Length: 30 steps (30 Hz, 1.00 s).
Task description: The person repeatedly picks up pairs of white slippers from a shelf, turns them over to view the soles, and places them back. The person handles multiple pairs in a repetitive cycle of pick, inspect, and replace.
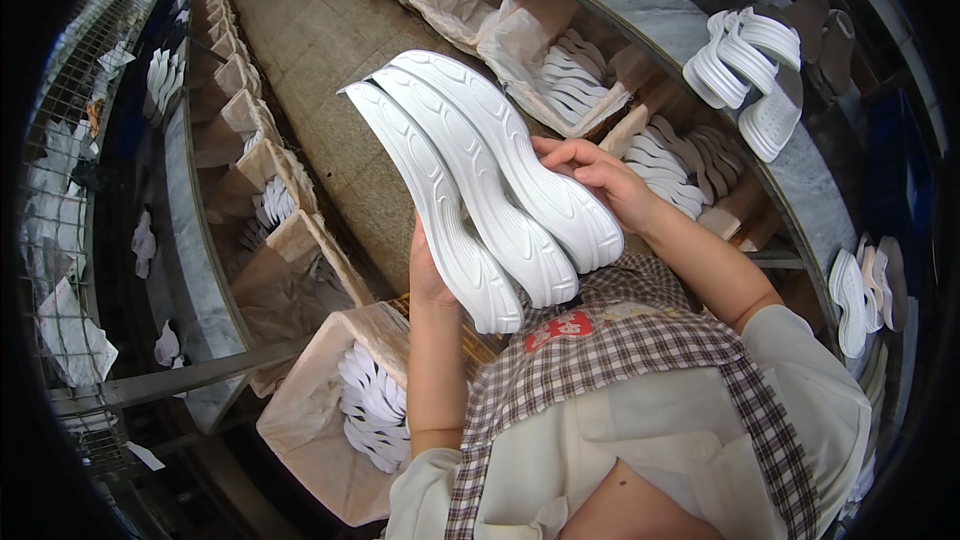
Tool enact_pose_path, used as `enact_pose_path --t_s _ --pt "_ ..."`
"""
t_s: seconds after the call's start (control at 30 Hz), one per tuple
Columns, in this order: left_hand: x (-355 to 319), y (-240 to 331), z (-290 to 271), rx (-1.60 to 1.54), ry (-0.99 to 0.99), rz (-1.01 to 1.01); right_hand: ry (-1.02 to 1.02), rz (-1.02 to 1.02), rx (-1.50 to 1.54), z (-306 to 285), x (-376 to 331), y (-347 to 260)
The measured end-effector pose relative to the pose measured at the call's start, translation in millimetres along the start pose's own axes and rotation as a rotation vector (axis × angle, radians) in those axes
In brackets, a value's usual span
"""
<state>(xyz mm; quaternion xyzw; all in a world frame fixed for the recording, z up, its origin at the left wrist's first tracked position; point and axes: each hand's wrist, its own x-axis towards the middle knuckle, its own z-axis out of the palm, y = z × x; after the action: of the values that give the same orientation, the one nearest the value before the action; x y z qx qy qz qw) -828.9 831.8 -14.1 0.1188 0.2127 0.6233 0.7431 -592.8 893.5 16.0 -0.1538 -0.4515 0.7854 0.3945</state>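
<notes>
Above the checked apron: three white shoe soles are held fanned out, tread side up, heels near the chest and toes pointing away over the floor aisle.
Left hand: the left hand is under the heel ends of the soles, mostly hidden; the fingers seem closed around the lowest sole from below, but how tight I cannot tell.
Right hand: the right hand is half closed, fingers bent over the edge of the top sole, thumb side pressing on it.
Right of the soles: a lined box with more white soles, and behind it a grey worktop with a stack of soles.
Left of and below the soles: another lined box with white soles inside.
Doing it well, in my judgement: keep the fan supported from below, let the right hand slide only one sole, and do not squeeze so that the others slip.
</notes>
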Motion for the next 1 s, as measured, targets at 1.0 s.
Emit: enact_pose_path --t_s 1.0 --pt "-13 -11 -6 -0.062 -0.123 0.032 -0.284 -0.151 -0.446 70 29 -12"
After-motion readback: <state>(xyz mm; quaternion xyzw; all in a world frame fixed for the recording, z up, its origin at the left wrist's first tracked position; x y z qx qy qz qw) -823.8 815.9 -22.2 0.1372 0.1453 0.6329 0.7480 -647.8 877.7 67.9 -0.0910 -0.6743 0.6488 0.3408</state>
